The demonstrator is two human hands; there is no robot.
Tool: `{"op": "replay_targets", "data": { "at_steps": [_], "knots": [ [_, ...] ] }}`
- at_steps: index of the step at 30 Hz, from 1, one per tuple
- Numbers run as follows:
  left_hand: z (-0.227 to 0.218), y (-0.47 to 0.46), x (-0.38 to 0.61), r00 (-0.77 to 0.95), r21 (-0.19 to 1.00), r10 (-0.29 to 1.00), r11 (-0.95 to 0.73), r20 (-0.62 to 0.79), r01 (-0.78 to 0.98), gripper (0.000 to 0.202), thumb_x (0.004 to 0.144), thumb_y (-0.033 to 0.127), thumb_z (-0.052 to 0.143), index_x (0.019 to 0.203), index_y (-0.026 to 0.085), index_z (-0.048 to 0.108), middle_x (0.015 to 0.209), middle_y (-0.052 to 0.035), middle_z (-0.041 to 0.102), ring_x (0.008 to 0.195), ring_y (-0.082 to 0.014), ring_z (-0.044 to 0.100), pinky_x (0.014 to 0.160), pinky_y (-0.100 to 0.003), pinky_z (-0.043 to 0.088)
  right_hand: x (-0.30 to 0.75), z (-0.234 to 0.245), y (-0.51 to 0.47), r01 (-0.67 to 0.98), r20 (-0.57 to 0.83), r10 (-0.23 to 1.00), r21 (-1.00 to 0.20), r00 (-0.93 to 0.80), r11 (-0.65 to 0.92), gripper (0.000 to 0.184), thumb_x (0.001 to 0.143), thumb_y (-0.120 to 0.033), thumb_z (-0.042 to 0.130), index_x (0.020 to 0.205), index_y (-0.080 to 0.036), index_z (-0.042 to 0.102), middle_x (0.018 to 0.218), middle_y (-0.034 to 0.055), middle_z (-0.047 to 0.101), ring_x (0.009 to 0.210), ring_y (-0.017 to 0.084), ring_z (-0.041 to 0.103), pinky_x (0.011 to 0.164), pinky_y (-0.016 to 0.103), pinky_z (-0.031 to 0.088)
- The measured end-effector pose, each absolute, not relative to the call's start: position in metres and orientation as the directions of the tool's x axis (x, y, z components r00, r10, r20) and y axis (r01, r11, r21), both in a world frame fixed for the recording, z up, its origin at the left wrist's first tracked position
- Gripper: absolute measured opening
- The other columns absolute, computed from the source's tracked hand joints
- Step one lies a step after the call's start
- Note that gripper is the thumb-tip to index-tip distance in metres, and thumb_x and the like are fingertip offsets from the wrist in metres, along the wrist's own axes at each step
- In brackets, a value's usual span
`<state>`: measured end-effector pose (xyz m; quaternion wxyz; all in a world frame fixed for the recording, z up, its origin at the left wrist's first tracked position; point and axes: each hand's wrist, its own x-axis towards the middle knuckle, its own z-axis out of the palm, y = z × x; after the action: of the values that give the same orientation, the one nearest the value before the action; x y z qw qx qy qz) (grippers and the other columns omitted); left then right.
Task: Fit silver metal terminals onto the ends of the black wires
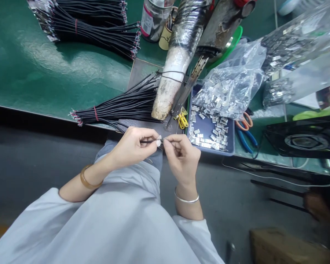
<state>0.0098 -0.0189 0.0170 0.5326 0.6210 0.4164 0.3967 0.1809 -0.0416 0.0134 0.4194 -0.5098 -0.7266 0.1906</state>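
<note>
My left hand [134,146] is closed, pinching the end of a thin black wire [147,141] just below the bench edge. My right hand [181,156] is closed too, its fingertips pinched on something small at the wire's tip, which I cannot make out. The two hands meet fingertip to fingertip. A bundle of black wires [118,108] tied with a red band lies on the green bench [44,66] just above my left hand. A blue tray [231,146] with several small metal terminals [206,135] sits right of my hands.
A second, larger bundle of black wires [93,25] lies at the back left. A wrapped tool [176,66] slants down toward the bench edge. Clear bags of metal parts [231,84] lie at the right, with blue-handled pliers [246,137], a yellow clip [183,120] and a black fan [305,139].
</note>
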Motion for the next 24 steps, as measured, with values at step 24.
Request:
{"op": "replay_targets", "data": {
  "at_steps": [24],
  "knots": [
    [0.021,-0.012,0.035,-0.026,1.000,1.000,-0.011,0.011,0.009,0.012,0.073,0.019,0.064,0.064,0.013,0.070,0.053,0.0058,0.041,0.051,-0.0047,0.026,0.045,-0.018,0.023,0.174,0.003,-0.030,0.701,0.746,0.663,-0.440,-0.063,0.562,0.019,0.089,-0.007,0.071,0.094,-0.024,0.065,0.103,0.0042,0.082,0.091,0.019,0.081,0.077,0.029,0.066]
  ]
}}
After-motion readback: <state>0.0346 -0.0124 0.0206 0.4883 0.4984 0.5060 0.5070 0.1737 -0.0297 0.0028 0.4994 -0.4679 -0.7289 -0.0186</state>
